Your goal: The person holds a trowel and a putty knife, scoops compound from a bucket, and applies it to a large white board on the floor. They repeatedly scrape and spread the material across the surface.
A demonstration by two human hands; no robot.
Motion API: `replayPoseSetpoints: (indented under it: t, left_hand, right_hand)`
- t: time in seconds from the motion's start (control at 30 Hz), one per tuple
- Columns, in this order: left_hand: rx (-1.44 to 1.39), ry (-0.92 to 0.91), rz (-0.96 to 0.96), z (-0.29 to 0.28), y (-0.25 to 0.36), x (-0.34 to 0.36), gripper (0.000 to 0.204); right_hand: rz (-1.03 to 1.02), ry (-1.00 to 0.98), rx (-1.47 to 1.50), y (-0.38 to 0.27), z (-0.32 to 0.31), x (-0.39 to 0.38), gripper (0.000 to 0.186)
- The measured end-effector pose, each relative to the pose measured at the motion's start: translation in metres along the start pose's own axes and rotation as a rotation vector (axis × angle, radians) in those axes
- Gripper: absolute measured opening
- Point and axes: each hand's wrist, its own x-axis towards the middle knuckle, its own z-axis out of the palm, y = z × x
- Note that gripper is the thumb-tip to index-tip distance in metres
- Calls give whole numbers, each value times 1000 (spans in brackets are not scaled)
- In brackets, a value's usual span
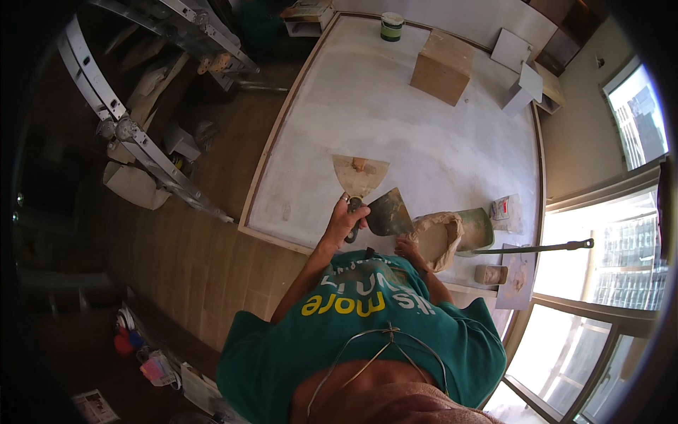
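Observation:
My left hand is closed round the black handle of a wide putty knife, its pale blade upright with a tan smear on it. Just right of it is a second, darker putty knife, its blade tilted; my right hand grips it low down, the handle mostly hidden. Beside that hand an open paper bag of beige powder rests on the white raised surface, next to a green bucket.
A green pole, small tub and white bag lie at right, near windows. Farther back stand a cardboard box and paint tub. An aluminium ladder stands left; someone in green is partly visible behind.

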Motion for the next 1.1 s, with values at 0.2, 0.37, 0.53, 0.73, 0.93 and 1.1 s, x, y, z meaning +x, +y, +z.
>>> replayPoseSetpoints:
  t: [0.2, 0.37, 0.53, 0.73, 0.93, 1.1]
  left_hand:
    - [-3, -42, -15, 1, 2, 2, 40]
    - [-10, -51, -37, 1, 5, 0, 45]
    - [20, -38, -34, 1, 3, -1, 45]
    - [-1, -43, -35, 6, 7, -1, 47]
    - [-14, 21, -4, 1, 0, -5, 46]
    - [36, -32, 5, 3, 8, -6, 47]
  right_hand:
    - [67, 14, 5, -25, 13, -30, 36]
    - [10, 3, -9, -10, 8, -13, 39]
    - [8, -9, -48, -8, 14, -11, 40]
    - [-89, -3, -183, 2, 2, -6, 36]
    - [-373, -268, -520, -186, 23, -25, 51]
    - [-995, 613, 80, -449, -62, -100, 76]
